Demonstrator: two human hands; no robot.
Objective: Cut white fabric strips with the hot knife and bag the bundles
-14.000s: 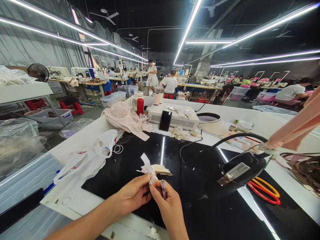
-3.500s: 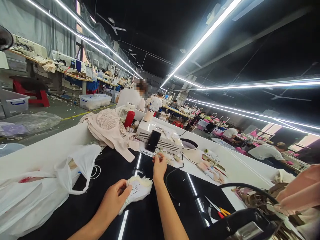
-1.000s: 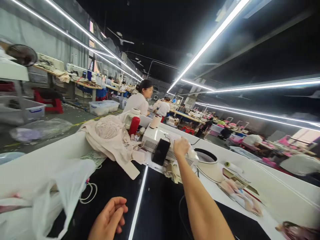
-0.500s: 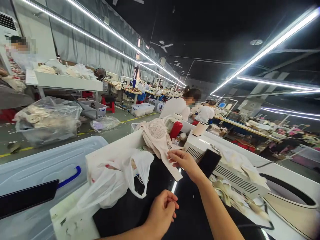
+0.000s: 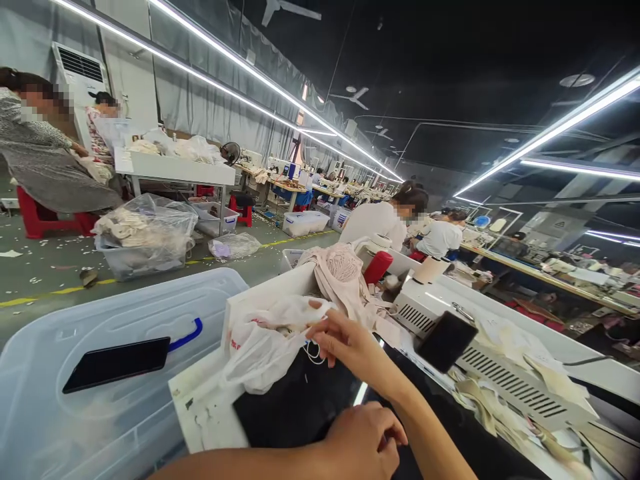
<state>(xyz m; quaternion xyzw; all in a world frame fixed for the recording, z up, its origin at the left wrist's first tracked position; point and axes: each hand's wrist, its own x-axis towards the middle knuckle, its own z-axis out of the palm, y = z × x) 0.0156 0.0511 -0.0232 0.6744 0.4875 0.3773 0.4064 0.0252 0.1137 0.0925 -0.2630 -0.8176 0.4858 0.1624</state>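
Observation:
My right hand (image 5: 343, 340) is at the mouth of a white plastic bag (image 5: 263, 347), its fingers closed on the bag's edge. A loop of thin white cord (image 5: 314, 353) hangs below those fingers. Lower down, my left hand (image 5: 367, 437) is loosely curled over the black tabletop (image 5: 285, 413), with nothing visible in it. Behind the bag, a pale pink bra (image 5: 343, 273) is draped over the white tray wall, apart from both hands.
A black phone (image 5: 447, 341) leans on a white vented machine (image 5: 520, 380) to the right, near fabric scraps (image 5: 483, 400). Left is a lidded plastic bin (image 5: 210, 300) with another dark phone (image 5: 117, 363) on it. A red thread cone (image 5: 378, 267) stands behind. Co-workers sit further off.
My right hand has moved left from the bra's strap to the plastic bag, whose handle loop has folded up. The pink strap is drawn back. The view has turned left.

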